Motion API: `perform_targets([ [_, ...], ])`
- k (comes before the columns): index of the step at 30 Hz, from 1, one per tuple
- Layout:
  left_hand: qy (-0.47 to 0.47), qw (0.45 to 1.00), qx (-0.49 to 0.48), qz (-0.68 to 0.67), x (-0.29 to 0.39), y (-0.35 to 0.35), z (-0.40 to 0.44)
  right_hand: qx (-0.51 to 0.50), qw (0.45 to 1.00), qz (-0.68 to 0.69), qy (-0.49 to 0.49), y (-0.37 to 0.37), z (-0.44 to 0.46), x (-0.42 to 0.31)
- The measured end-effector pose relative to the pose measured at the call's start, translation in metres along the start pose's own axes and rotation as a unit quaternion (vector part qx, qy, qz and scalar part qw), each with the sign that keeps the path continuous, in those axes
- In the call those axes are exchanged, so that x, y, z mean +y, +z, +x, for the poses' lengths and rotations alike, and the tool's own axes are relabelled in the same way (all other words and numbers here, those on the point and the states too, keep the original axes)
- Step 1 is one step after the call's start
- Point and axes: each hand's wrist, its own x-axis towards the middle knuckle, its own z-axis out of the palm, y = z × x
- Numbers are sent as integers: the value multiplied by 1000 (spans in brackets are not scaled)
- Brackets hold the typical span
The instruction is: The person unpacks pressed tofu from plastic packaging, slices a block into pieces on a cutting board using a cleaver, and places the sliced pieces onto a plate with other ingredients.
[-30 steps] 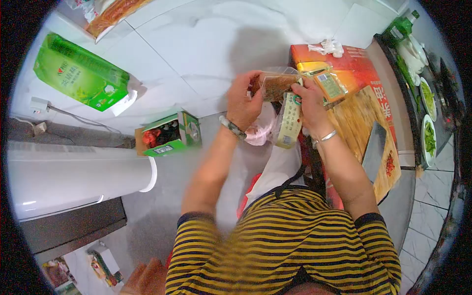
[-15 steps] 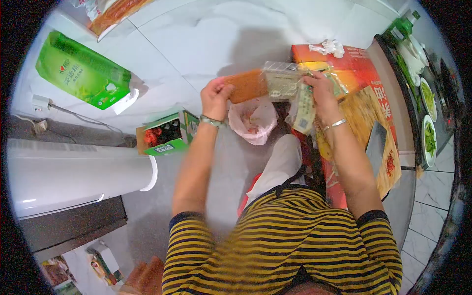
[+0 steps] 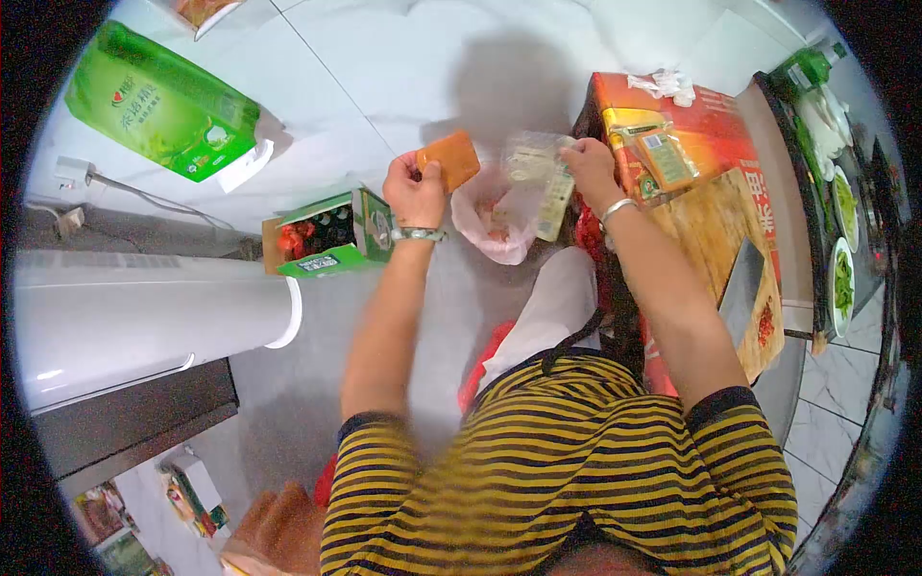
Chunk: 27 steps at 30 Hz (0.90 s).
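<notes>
An orange-brown flat slab [image 3: 450,161] is pinched in my left hand [image 3: 416,192], its fingers closed on the slab's left edge. My right hand [image 3: 594,171] grips a clear plastic wrapper [image 3: 533,159] with a pale printed label hanging from it. The slab and the wrapper are apart. Below and between the hands is a pink bag-lined bin [image 3: 497,226] with scraps inside. Another sealed packet [image 3: 663,156] lies on the red box to the right of my right hand.
On the red box [image 3: 715,130] rests a wooden cutting board [image 3: 701,226] with a cleaver [image 3: 741,291] and chopped red bits. Plates of green vegetables [image 3: 842,285] stand at the right. An open green carton [image 3: 331,233] and a white appliance [image 3: 154,322] are at the left.
The orange-brown slab has come out of the wrapper. My left hand has moved left and away from my right hand, which keeps the wrapper. The view has shifted slightly.
</notes>
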Motion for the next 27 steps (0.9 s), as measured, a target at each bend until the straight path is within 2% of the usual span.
perform_targets([
  [3, -40, 999, -6, -33, -18, -3, -2, 4, 995, 12, 95, 18, 0, -11],
  [5, -53, 997, -3, -53, -27, -2, -4, 0, 999, -38, 38, 23, 6, -1],
  [8, -58, 996, 6, -73, -30, -2, -11, 33, 998, -34, -32, 25, -7, -1],
  [10, -71, 994, -7, -79, -30, 0, -13, 3, 999, -22, -31, 14, -19, -9],
  [13, -59, 990, -34, -120, -23, 8, -16, -102, 987, 112, 60, -16, -41, -30],
  [16, -45, 995, -73, -49, 14, 22, -24, -92, 991, 77, -66, -44, -71, -39],
  [17, -26, 992, -96, -72, 24, 33, -28, -164, 984, 54, -39, -74, -92, -73],
  [20, 24, 974, -171, -150, 52, 59, -41, -107, 980, -44, -159, -108, -130, -53],
  [23, -25, 957, -244, -153, 87, 91, -63, -66, 971, -121, -195, -158, -171, -41],
  [24, 27, 949, -265, -168, 77, 111, -68, -41, 963, -153, -219, -175, -182, -32],
  [25, 6, 938, -290, -188, 91, 121, -78, -17, 952, -185, -242, -191, -194, -25],
  [27, -36, 913, -341, -223, 120, 142, -104, 32, 959, -226, -168, -220, -221, -12],
])
